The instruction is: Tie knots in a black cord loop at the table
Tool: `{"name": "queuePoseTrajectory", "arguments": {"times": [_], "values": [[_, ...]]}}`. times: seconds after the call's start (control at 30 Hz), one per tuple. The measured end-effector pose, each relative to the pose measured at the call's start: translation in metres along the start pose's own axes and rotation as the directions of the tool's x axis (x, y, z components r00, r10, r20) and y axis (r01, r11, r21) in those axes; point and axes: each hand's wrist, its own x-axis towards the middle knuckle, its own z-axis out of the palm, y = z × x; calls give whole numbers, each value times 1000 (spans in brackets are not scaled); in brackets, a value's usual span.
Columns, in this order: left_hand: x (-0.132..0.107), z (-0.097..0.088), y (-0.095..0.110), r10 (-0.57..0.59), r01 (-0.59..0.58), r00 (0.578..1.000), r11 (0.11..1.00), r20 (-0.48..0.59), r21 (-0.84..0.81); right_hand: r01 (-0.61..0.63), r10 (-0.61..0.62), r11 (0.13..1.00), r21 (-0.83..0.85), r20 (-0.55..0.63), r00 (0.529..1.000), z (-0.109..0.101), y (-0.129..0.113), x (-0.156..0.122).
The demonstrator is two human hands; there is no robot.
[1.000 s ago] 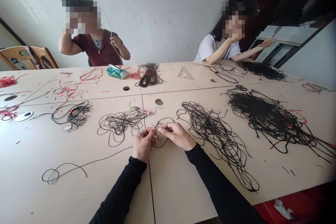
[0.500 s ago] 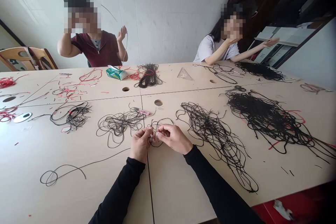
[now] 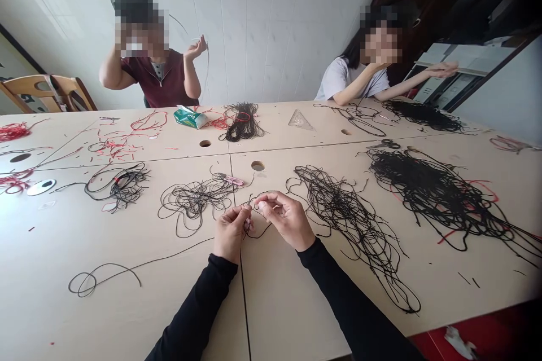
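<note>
Over the table's middle seam, my left hand (image 3: 231, 230) is closed, its thumb and forefinger pinching a thin black cord (image 3: 263, 233). Close beside it on the right, my right hand (image 3: 288, 219) has thumb and forefinger together at a strand of the same cord; the exact grip point is small and hard to see. A small loop of cord hangs below the fingers. From beside my left hand a long thin cord tail (image 3: 175, 251) runs left across the table and ends in loose coils.
Black cord bundles lie left (image 3: 197, 197) and right (image 3: 345, 208) of my hands, with a bigger pile (image 3: 427, 192) farther right. Beyond are pink thread snips (image 3: 234, 180), scissors (image 3: 384, 144), a clear triangle (image 3: 300, 119) and a green packet (image 3: 190, 117). Two people sit across the table.
My right hand has lifted and turned slightly, its fingers now a little higher by the left fingertips. The cord loop between the hands has changed shape. The view has shifted slightly.
</note>
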Motion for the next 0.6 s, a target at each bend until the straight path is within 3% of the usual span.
{"name": "queuePoseTrajectory", "arguments": {"times": [0.2, 0.3, 0.47, 0.6], "values": [[-1, 0, -1, 12, -12, 1000, 999, 8, 31, -18, 26, 994, 112, -68, 997, 0, 4, 2], [-1, 0, -1, 15, -15, 1000, 1000, -10, 3, -41, 43, 999, 31, -44, 998, -3, 4, 2], [-1, 0, 1, 12, -13, 1000, 998, -26, -66, -19, 38, 981, -192, 95, 995, -3, 7, 1], [-1, 1, 2, 13, -17, 999, 996, -39, -85, 28, 2, 954, -297, 100, 995, -4, 13, 3]]}}
